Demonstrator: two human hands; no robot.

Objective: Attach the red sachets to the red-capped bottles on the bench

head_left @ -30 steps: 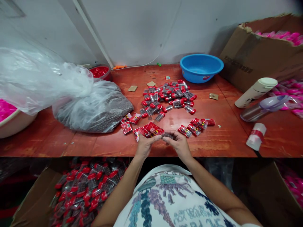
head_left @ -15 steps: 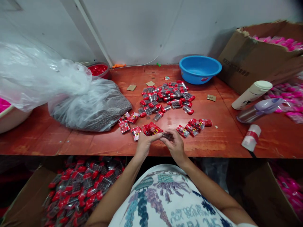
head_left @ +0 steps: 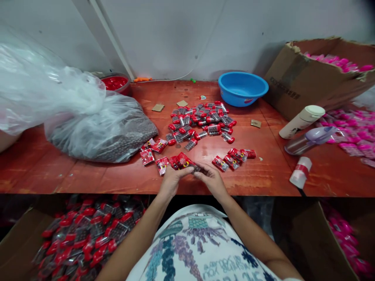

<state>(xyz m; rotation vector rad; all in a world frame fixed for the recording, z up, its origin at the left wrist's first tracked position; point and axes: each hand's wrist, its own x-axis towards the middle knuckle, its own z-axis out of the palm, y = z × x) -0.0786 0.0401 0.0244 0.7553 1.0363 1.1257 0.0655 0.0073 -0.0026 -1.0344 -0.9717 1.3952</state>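
The person is pinching a red packet (head_left: 183, 161) in the closed fingers of the left hand (head_left: 171, 180), while the right hand (head_left: 211, 180) is gripping a small dark strip (head_left: 197, 168) against the packet's end. The hands are meeting fingertip to fingertip, probably to steady such small pieces. Both things are hovering over the near edge of the table (head_left: 263, 175), well in front of the blue basin (head_left: 242, 88) and to its left. A heap of red-capped packs (head_left: 200, 121) is lying between them and the basin. The packet is looking glossy and crinkled, with a round printed mark.

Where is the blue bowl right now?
Head view: the blue bowl sits far back on the table, right of centre, between the red-capped packets and the cardboard box.
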